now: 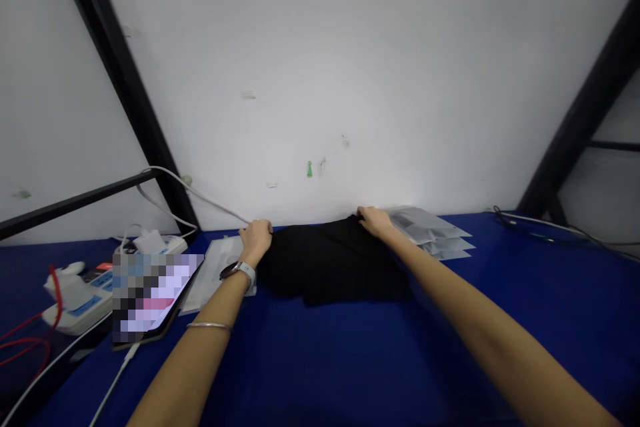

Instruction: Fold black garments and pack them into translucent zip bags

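Black cloth (333,263) between left hand (256,239), right hand (375,220), both touching

Black cloth garment (330,260) lying on a blue tabletop (525,320), before a white wall (350,80).
Stacked translucent plastic bags (430,232) lie behind its right end; a flat white sheet (213,273) lies left, a white power strip (80,300) further left.

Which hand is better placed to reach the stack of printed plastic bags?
Probably the right hand: it holds the far edge of the black cloth right beside the printed plastic bags, while the left hand is at the cloth's opposite side.
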The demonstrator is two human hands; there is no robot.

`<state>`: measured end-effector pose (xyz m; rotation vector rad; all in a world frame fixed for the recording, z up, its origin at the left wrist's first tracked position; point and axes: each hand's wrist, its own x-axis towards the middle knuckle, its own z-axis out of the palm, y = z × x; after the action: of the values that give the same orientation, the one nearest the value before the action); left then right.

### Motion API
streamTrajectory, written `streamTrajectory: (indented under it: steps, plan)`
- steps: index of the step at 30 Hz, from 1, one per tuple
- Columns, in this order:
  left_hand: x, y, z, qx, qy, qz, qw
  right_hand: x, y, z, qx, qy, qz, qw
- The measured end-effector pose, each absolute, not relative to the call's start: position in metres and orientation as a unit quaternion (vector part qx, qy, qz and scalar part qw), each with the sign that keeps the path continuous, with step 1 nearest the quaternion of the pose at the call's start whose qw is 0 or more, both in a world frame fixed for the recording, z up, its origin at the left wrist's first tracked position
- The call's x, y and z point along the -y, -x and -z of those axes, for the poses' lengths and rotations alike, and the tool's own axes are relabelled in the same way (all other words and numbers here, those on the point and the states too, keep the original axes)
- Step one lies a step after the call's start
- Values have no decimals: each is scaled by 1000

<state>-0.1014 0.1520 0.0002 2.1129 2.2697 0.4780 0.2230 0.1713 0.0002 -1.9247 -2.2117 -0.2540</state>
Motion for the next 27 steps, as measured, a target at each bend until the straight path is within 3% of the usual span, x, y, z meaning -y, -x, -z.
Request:
streamTrajectory:
  steps: [6, 10, 12, 14, 17, 19, 23, 27]
  plan:
    - [-165, 119, -20, -695, -654, -294, 57, -170, -229, -24, 723, 659, 113, 173]
    - [-143, 136, -48, -576, -711, -351, 199, -145, -254, -59, 766, 591, 33, 250]
    - [-120, 145, -60, -518, -755, -305, 262, -120, -271, -75, 815, 519, -78, 245]
    - [-98, 151, -67, -478, -801, -226, 281, -92, -284, -86, 852, 462, -159, 188]
    - [-75, 153, -67, -434, -838, -107, 313, -61, -291, -92, 881, 414, -210, 91]
    - [-71, 151, -61, -425, -834, -99, 339, -54, -285, -86, 881, 406, -220, 103]
    - [-84, 144, -41, -483, -774, -249, 326, -71, -264, -49, 867, 435, -153, 190]
    - [-104, 142, -20, -587, -743, -234, 219, -96, -251, -4, 850, 509, 10, 140]
